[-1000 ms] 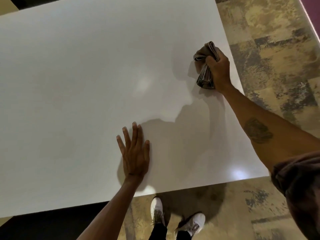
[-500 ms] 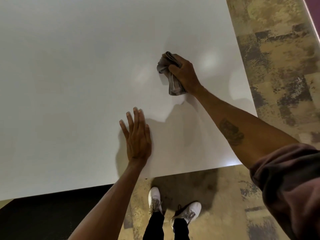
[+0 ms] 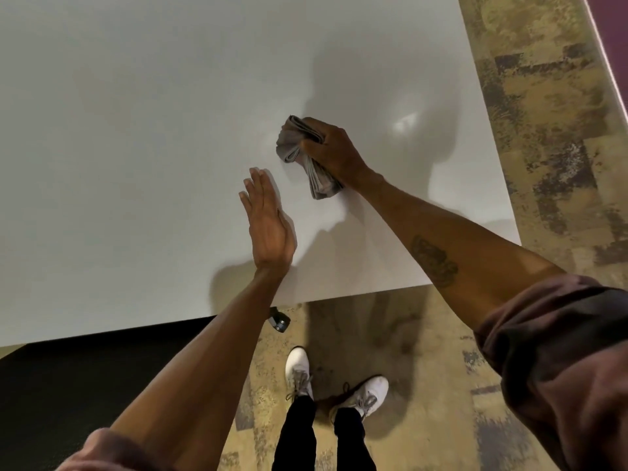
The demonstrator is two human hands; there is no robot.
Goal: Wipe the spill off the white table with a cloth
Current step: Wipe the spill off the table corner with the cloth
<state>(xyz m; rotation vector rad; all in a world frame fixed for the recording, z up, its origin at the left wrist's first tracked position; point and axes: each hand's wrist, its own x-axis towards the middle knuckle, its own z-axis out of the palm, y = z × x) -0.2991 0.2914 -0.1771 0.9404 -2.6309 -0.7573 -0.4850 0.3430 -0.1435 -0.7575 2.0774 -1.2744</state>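
Note:
A bunched grey cloth (image 3: 299, 158) presses on the white table (image 3: 136, 164) near its middle right. My right hand (image 3: 334, 153) is shut on the cloth, knuckles up. Just left of the cloth and nearer to me, my left hand (image 3: 268, 226) is lifted off the tabletop, turned on edge with its fingers straight and held together, holding nothing. I cannot make out any spill on the glossy surface; only shadows and a light reflection (image 3: 404, 124) show.
The table's near edge (image 3: 373, 290) and right edge (image 3: 489, 130) border a mottled tan floor (image 3: 543, 164). My white shoes (image 3: 299, 368) stand just below the near edge. A small dark caster (image 3: 279, 321) sticks out under the table.
My right hand has dragged the cloth from the table's right edge leftward toward the middle. My left hand, flat on the table before, has lifted and turned on edge.

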